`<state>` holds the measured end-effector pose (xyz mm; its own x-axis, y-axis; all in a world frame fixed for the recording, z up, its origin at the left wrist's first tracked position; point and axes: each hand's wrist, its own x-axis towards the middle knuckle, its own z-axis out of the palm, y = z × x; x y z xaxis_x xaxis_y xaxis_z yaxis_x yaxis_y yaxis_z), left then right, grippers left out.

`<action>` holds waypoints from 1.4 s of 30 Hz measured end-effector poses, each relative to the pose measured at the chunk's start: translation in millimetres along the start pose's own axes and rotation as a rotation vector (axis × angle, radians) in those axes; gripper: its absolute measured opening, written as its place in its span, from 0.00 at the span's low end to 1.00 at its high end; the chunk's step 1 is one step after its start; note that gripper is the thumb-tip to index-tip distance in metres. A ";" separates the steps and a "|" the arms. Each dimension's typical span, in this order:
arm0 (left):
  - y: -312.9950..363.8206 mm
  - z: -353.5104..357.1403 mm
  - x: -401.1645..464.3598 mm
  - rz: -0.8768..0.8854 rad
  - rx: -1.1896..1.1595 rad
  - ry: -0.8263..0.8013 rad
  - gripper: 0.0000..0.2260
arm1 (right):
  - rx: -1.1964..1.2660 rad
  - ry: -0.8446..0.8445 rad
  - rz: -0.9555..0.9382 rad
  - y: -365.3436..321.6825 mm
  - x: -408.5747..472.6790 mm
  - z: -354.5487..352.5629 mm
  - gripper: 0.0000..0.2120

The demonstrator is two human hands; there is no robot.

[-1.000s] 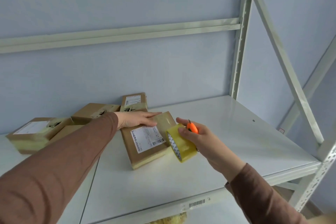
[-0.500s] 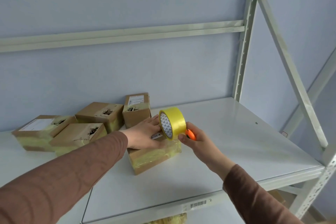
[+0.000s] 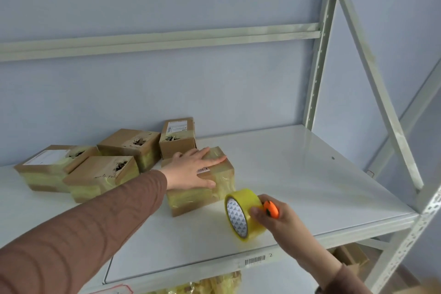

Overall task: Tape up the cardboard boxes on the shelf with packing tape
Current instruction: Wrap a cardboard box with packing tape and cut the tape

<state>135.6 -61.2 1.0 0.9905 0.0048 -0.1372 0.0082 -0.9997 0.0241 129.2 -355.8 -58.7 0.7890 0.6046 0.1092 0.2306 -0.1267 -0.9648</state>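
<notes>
The left hand (image 3: 191,170) lies flat, fingers spread and straight, pressing on top of a cardboard box (image 3: 200,188) that sits near the middle of the white metal shelf (image 3: 298,174), closer to its front edge than the other boxes. This box is brown, with a small barcode label showing beside the fingers, and glossy yellowish packing tape is wrapped over its top and down its front and right faces, wrinkled in places.

The right hand (image 3: 274,216) grips a roll of yellow-tinted packing tape (image 3: 243,213), fingers curled over its outer band, with an orange cutter (image 3: 272,209) tucked against the same hand. The roll stands on edge just to the right of the box's front corner, near the shelf's front edge; its white core faces left. Whether a strip of tape runs from the roll to the box cannot be told.

Four more cardboard boxes cluster toward the shelf's back left: a small upright one (image 3: 177,137) just behind the pressed box, one with a torn top (image 3: 130,145) beside it, another torn one (image 3: 102,174) in front of that, and a labelled one (image 3: 51,164) farthest left. All have yellowish tape around their sides.

A barcode sticker (image 3: 254,260) is on the shelf's front lip.
</notes>
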 end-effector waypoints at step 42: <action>-11.2 -21.1 -0.6 0.002 -0.013 -0.029 0.36 | -0.115 -0.101 -0.142 26.6 47.8 30.2 0.06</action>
<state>137.8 -49.5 21.7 0.9861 0.0018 -0.1660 0.0081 -0.9993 0.0375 155.8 -306.6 -86.3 0.6843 0.6977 0.2120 0.4032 -0.1198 -0.9072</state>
